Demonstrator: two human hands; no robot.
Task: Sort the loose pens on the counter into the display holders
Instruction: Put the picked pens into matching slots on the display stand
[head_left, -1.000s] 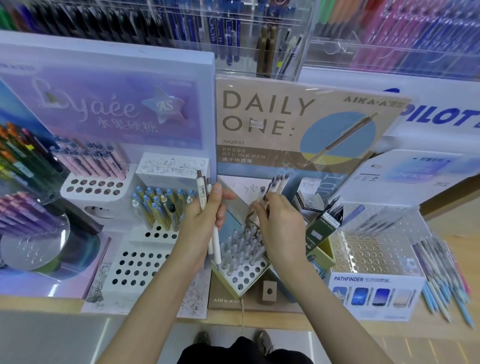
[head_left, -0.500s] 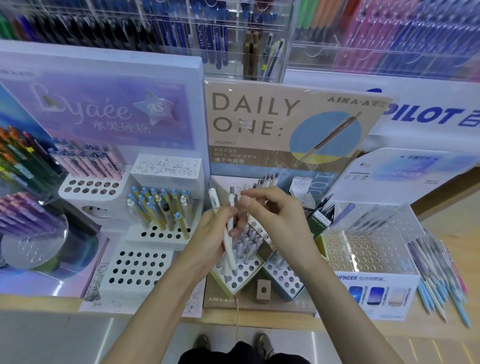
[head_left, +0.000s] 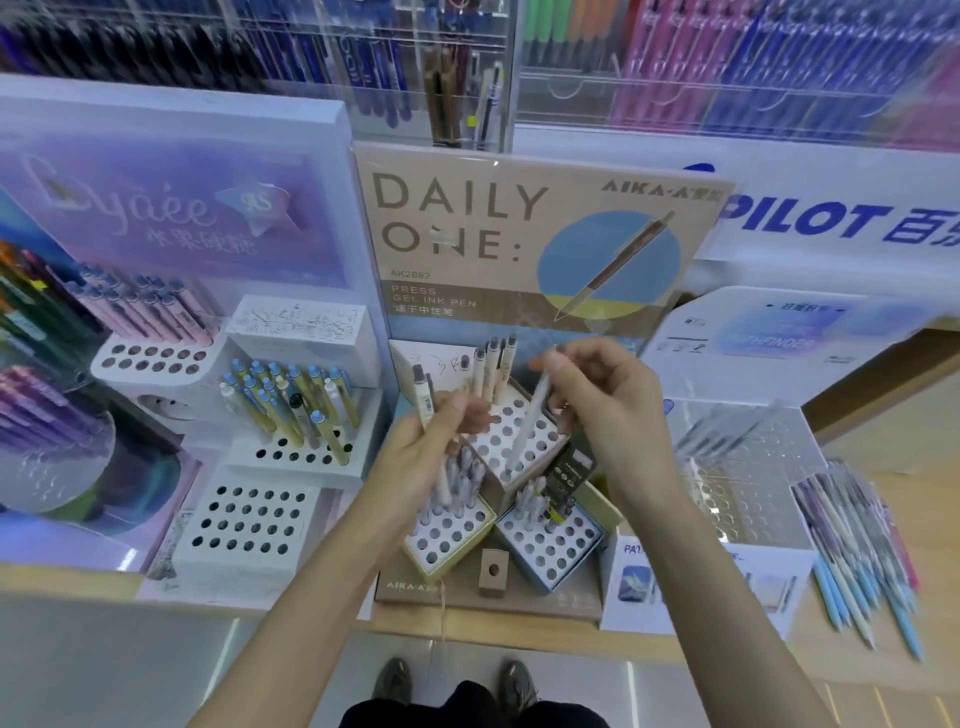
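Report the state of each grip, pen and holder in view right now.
Left grip: holds spare pens, upright.
Right grip: pinches white pen, tip down at the tan holder.
Tan holder: mostly open holes, a few pens at the back.
Yellow holder: partly filled.
Blue holder: partly filled.
Loose pens: lying flat on the counter, unsorted.
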